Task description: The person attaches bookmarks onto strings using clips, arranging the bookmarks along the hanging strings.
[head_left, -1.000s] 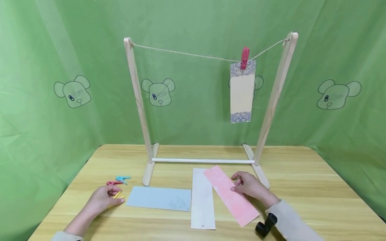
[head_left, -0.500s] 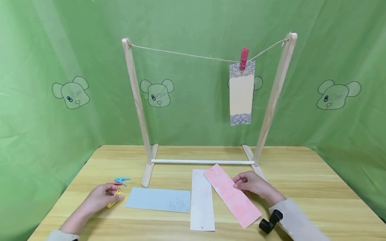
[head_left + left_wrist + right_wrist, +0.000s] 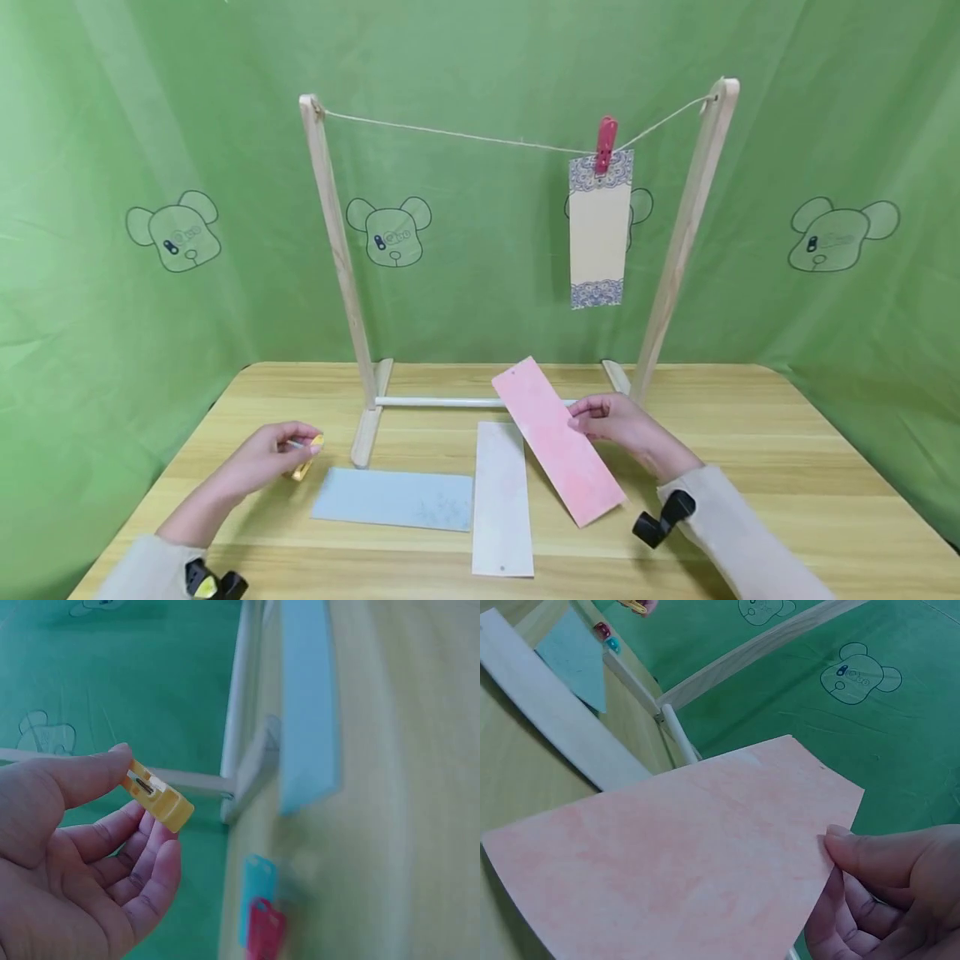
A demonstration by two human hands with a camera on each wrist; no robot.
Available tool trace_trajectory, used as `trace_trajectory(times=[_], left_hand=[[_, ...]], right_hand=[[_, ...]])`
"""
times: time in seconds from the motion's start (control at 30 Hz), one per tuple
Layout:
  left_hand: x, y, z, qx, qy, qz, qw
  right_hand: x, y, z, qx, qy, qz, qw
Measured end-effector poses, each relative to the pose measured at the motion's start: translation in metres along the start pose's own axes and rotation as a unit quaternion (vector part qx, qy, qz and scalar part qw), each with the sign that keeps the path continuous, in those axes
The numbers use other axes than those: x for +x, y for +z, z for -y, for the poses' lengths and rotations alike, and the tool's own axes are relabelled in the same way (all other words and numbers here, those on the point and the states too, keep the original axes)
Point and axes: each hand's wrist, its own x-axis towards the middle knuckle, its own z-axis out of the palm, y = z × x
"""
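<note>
My left hand (image 3: 273, 457) pinches a yellow clothespin (image 3: 160, 796) between thumb and fingers, above the table's left side. By its long right edge, my right hand (image 3: 618, 425) pinches a pink bookmark (image 3: 555, 446) with a small hole near its upper end. That bookmark is tilted and raised off the tabletop. To its left a white bookmark (image 3: 501, 508) lies lengthwise on the table. A pale blue bookmark (image 3: 393, 498) lies crosswise between the white one and my left hand. Blue (image 3: 256, 881) and red (image 3: 264, 928) clothespins lie on the table below the left hand.
A wooden stand with two posts (image 3: 337, 242) and a white crossbar (image 3: 442, 402) rises at the back. From its string (image 3: 450, 132) a patterned cream bookmark (image 3: 597, 237) hangs by a red clothespin (image 3: 605, 143). Green cloth (image 3: 480, 50) surrounds the table.
My right hand has lifted the pink bookmark off the table, up and slightly left. The left hand has picked up the yellow clothespin and raised it.
</note>
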Motion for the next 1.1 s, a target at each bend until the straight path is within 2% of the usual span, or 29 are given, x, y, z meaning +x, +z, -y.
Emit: trace_trajectory(times=[0.2, 0.37, 0.57, 0.7, 0.8, 0.9, 1.0, 1.1], left_hand=[[0.020, 0.005, -0.026, 0.032, 0.030, -0.004, 0.9990], [0.036, 0.016, -0.049, 0.042, 0.060, -0.009, 0.9973], [0.058, 0.028, -0.067, 0.017, 0.076, -0.013, 0.9969], [0.071, 0.034, -0.082, -0.025, 0.085, -0.010, 0.9960], [0.083, 0.039, -0.099, -0.060, 0.091, -0.015, 0.9939], [0.094, 0.041, -0.118, -0.072, 0.109, -0.028, 0.9911], [0.103, 0.040, -0.136, -0.085, 0.126, -0.041, 0.9876], [0.109, 0.037, -0.153, -0.096, 0.122, -0.058, 0.9861]], right_hand=[[0.015, -0.002, 0.012, 0.021, -0.052, -0.011, 0.9984], [0.026, 0.000, 0.025, 0.017, -0.077, -0.051, 0.9956], [0.035, 0.007, 0.042, 0.034, -0.092, -0.080, 0.9920], [0.043, 0.010, 0.051, 0.057, -0.107, -0.109, 0.9866], [0.047, 0.010, 0.058, 0.067, -0.114, -0.129, 0.9827], [0.051, 0.009, 0.066, 0.072, -0.123, -0.145, 0.9791], [0.054, 0.009, 0.076, 0.075, -0.135, -0.156, 0.9757], [0.056, 0.009, 0.085, 0.081, -0.144, -0.158, 0.9734]])
